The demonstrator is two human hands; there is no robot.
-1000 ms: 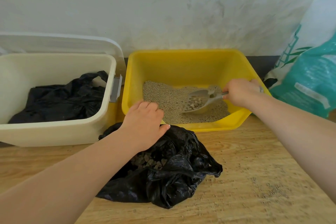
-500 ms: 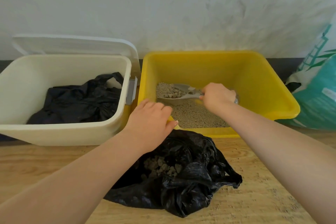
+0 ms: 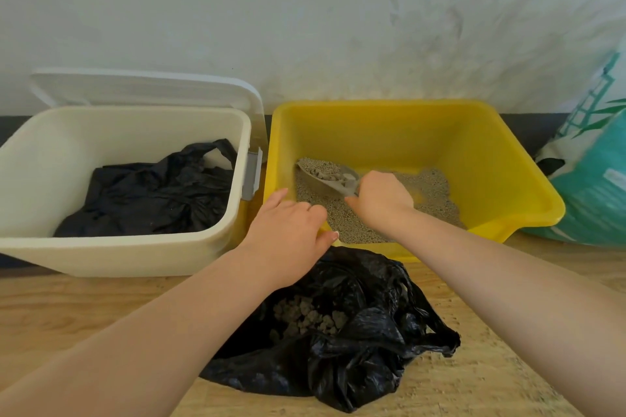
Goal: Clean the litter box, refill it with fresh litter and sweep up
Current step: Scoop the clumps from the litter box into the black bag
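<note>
The yellow litter box (image 3: pixel 481 159) stands against the wall with a thin layer of grey litter (image 3: pixel 437 200) on its floor. My right hand (image 3: pixel 382 200) grips the handle of a grey scoop (image 3: pixel 325 176), which holds several clumps over the left part of the box. My left hand (image 3: pixel 291 237) rests on the front left rim of the box, at the top edge of a black plastic bag (image 3: pixel 366 349). That bag lies open on the wooden floor in front of the box, and grey clumps (image 3: pixel 308 316) show inside it.
A cream bin (image 3: pixel 101 254) with its white lid (image 3: pixel 142 88) raised stands left of the box, a second black bag (image 3: pixel 152 193) lying inside. A teal and white litter sack (image 3: pixel 596 186) leans at the right. Loose grains dot the wooden floor (image 3: pixel 508 382).
My right hand has carried the loaded scoop from the right side of the box to its left side and drawn closer to me. My left hand has stayed at the box's front rim.
</note>
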